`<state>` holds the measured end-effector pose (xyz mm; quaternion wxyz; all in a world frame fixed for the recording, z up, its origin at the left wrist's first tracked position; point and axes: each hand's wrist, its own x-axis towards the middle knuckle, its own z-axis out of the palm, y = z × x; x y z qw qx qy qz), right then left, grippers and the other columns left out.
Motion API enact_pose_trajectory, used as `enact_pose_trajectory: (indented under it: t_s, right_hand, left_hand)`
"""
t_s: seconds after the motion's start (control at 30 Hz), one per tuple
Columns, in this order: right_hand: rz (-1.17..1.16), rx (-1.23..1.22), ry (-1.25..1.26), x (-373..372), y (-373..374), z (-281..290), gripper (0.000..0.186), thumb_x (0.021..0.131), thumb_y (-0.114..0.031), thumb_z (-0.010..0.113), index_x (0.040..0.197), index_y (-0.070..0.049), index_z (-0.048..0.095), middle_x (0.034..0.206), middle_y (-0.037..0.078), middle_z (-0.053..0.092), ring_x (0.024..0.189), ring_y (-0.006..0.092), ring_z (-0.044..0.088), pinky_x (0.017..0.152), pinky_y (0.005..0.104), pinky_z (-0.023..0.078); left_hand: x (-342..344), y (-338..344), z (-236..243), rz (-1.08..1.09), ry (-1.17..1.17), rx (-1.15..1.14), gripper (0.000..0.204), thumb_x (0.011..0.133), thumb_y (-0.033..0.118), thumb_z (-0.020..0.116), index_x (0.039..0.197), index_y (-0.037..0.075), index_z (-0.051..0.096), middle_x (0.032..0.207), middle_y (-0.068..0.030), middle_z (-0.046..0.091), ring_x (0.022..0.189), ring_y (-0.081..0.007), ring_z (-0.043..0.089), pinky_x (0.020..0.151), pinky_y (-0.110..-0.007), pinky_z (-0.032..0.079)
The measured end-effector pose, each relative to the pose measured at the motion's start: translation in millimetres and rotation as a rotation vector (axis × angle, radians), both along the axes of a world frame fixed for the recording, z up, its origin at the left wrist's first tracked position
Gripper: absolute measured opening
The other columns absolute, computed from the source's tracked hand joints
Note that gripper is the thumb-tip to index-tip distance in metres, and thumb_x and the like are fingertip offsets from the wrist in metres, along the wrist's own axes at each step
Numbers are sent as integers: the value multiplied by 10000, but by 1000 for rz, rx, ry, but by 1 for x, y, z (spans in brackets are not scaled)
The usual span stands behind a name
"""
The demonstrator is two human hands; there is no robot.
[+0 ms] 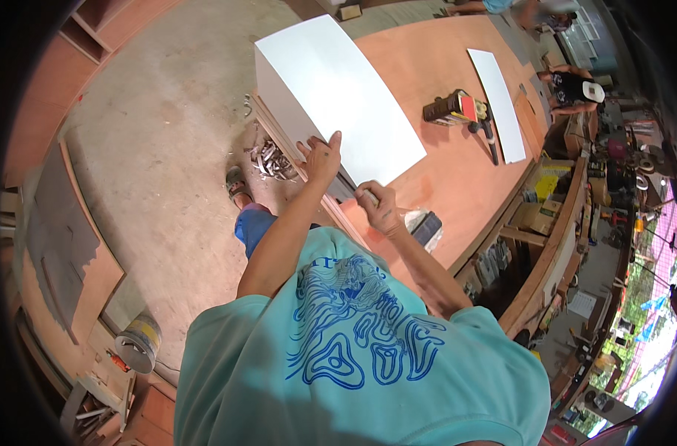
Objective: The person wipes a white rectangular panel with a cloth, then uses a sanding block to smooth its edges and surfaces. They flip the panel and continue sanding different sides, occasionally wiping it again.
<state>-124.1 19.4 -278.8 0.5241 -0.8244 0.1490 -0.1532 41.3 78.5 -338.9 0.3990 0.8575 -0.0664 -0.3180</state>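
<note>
A large white laminate sheet (338, 97) was laid over a white box-like cabinet panel (279, 97) at the near edge of the broad plywood desk (442, 171), its lower end reaching the person's hands. The left hand (322, 157) was spread flat, fingers extended, pressed on the sheet's lower left edge where it met the wooden edge strip (294, 160) running along the panel. The right hand (379, 208) was closed around a small pale object — too small and too hidden to be identified — at the sheet's lower corner. Judged from how things lay, the sheet was already positioned over the panel, while work along its lower edge appeared unfinished; curled trimmings (271, 160) were scattered on the concrete floor (160, 141) just below that edge, which suggests that some trimming had been done. Whether the sheet was bonded down could not be told. Just beside the right hand a dark block in a clear wrapper (425, 227) was resting on the desk. Farther off, well apart from the hands, a narrow white strip (498, 104) and a cluster of dark tools (457, 110) were lying on the desk — untouched. Another person (572, 89) was seen at the desk's far end.
</note>
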Motion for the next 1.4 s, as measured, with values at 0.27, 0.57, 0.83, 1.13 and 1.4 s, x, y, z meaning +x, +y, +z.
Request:
enact_pose_trajectory:
  t_s: [0.27, 0.57, 0.83, 1.13, 1.4]
  right_hand:
    - [46, 109, -11, 30, -7, 78, 235, 962, -202, 592, 889, 18, 629, 628, 35, 580, 594, 92, 528, 549, 258, 439]
    - [-29, 256, 107, 24, -12, 59, 256, 980, -196, 552, 875, 27, 622, 618, 13, 569, 568, 78, 479, 514, 254, 397]
    - [26, 112, 230, -9, -14, 41, 260, 1002, -202, 527, 863, 10, 586, 668, 29, 594, 609, 86, 538, 568, 260, 448]
    - [-45, 319, 112, 52, -10, 66, 243, 964, -191, 565, 859, 26, 600, 650, 38, 588, 607, 84, 527, 559, 261, 439]
    - [40, 92, 180, 136, -19, 81, 295, 943, -236, 567, 875, 43, 634, 593, 66, 586, 551, 109, 518, 513, 286, 412]
  left_hand:
    - [22, 22, 20, 71, -500, -219, 815, 957, 486, 534, 1463, -97, 271, 1527, -365, 183, 1433, -513, 164, 1123, -618, 243]
    - [-10, 15, -22, 50, 268, -466, 1027, 963, 582, 452, 1456, -192, -8, 1550, -387, -23, 1485, -432, 24, 1207, -405, 138]
    - [-31, 30, -30, -102, 371, -553, 1032, 955, 574, 491, 1469, -174, 0, 1575, -341, -15, 1494, -393, -6, 1215, -379, 92]
    - [14, 61, -3, 45, 313, -423, 894, 988, 562, 415, 1493, -124, 145, 1552, -323, 208, 1461, -386, 229, 1187, -357, 203]
    - [83, 25, -2, 24, 81, -514, 789, 1026, 483, 337, 1507, -100, 110, 1600, -275, 69, 1503, -346, 71, 1210, -349, 118]
